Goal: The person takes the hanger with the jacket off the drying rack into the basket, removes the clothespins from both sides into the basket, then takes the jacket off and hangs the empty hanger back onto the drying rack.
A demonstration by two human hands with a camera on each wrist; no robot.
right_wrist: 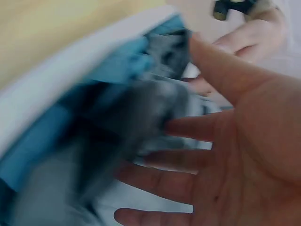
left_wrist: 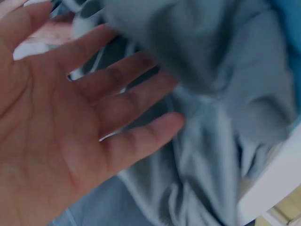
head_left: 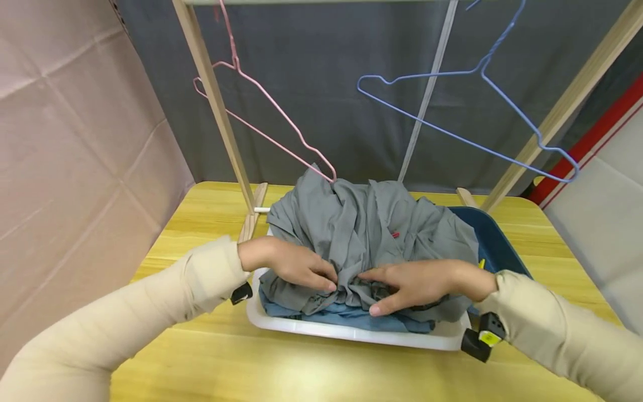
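Observation:
A crumpled grey garment (head_left: 361, 229) is heaped in a white tub (head_left: 351, 332) on a yellow table, over a blue garment (head_left: 346, 318). My left hand (head_left: 301, 268) lies on the grey cloth's front left, its fingers pressing into the folds. My right hand (head_left: 412, 285) lies flat on the front right, thumb out over the blue cloth. In the left wrist view the left hand (left_wrist: 70, 132) is spread, fingers against the grey garment (left_wrist: 211, 94). The blurred right wrist view shows the right hand (right_wrist: 225, 155) open beside the grey garment (right_wrist: 117, 122).
A pink wire hanger (head_left: 299, 138) and a blue wire hanger (head_left: 452, 133) hang from a wooden rack (head_left: 216, 106) behind the tub. The pink hanger's tip touches the cloth. A dark blue basin (head_left: 489, 240) sits behind the tub on the right. Bare table (head_left: 301, 368) lies in front.

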